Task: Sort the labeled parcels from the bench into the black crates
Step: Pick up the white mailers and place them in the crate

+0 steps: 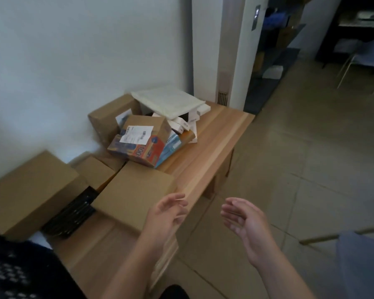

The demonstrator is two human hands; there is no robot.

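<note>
Two hands were seen above the wooden bench [212,152], both empty: left hand [167,214] and right hand [244,221], fingers loosely spread. Five plain cardboard boxes were counted, plus one labeled parcel [141,141] in the far pile. One black crate [71,214] lay between boxes.

Matt brown cardboard parcels [134,190] lie on a smooth wooden bench [214,147].

Wooden bench [214,147], piled parcels [138,137], both hands [167,214] empty, fingers relaxed
</note>
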